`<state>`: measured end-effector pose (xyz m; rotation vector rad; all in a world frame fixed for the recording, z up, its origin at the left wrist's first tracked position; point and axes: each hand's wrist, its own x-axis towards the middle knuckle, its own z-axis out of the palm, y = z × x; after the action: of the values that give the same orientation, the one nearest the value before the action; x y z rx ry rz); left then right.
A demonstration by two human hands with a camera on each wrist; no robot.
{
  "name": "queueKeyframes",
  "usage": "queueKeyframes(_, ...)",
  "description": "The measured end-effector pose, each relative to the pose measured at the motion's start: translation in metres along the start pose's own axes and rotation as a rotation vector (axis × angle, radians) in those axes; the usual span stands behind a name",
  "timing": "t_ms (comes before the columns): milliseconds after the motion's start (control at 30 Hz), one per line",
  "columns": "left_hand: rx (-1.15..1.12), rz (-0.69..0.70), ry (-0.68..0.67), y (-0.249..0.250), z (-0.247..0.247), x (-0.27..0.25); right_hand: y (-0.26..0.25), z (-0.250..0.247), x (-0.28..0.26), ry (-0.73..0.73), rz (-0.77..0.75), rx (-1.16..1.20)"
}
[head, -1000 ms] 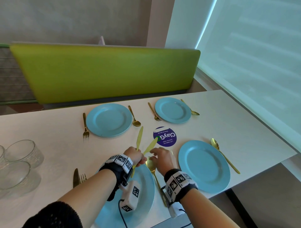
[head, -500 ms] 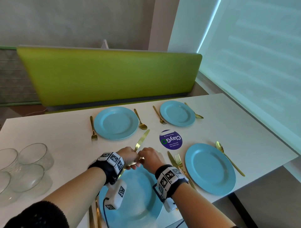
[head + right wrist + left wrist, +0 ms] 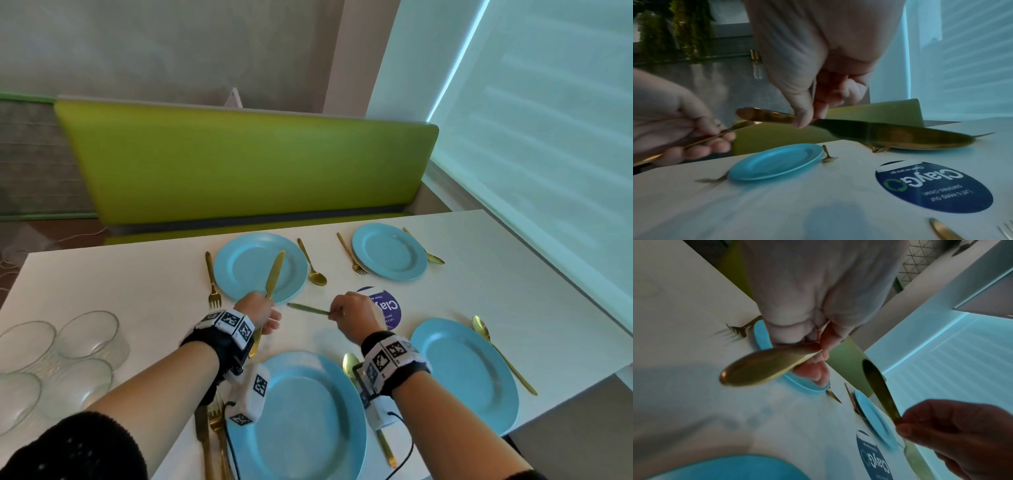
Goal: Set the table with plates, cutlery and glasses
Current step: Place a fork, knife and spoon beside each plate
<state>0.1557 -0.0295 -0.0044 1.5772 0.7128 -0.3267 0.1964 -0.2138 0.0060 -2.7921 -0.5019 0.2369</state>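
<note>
My left hand grips a gold knife by the handle, its blade pointing away over the far left blue plate. The left wrist view shows this knife's handle end sticking out under the curled fingers. My right hand pinches a second gold knife between thumb and fingers; it points left above the bare table. In the right wrist view that knife lies level under the thumb. The near blue plate sits below both wrists.
Two more blue plates stand at the right, with gold forks and spoons beside all the plates. Several empty glasses cluster at the left edge. A round purple sticker marks the table's middle. A green bench back runs behind.
Both knives were in my left hand, and the hands met over the near plate. Now the hands have parted, each holding one knife, the left one farther out.
</note>
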Motion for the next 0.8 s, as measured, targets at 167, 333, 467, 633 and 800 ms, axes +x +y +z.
queueKeyframes(167, -0.027, 0.033, 0.068, 0.013, -0.009, 0.023, 0.030, -0.017, 0.061, 0.014, 0.217, 0.020)
queueKeyframes(333, -0.100, 0.049, 0.150, 0.031, -0.021, 0.052, 0.047, -0.019, 0.136, -0.080, 0.324, -0.147)
queueKeyframes(467, -0.180, 0.041, 0.224, 0.039, -0.028, 0.067, 0.051, -0.001, 0.181, -0.108, 0.401, -0.149)
queueKeyframes(633, -0.222, 0.009, 0.276, 0.039, -0.035, 0.087, 0.055, 0.018, 0.217, -0.139, 0.451, -0.068)
queueKeyframes(800, -0.243, -0.018, 0.299, 0.039, -0.035, 0.099, 0.060, 0.026, 0.236, -0.145, 0.453, -0.043)
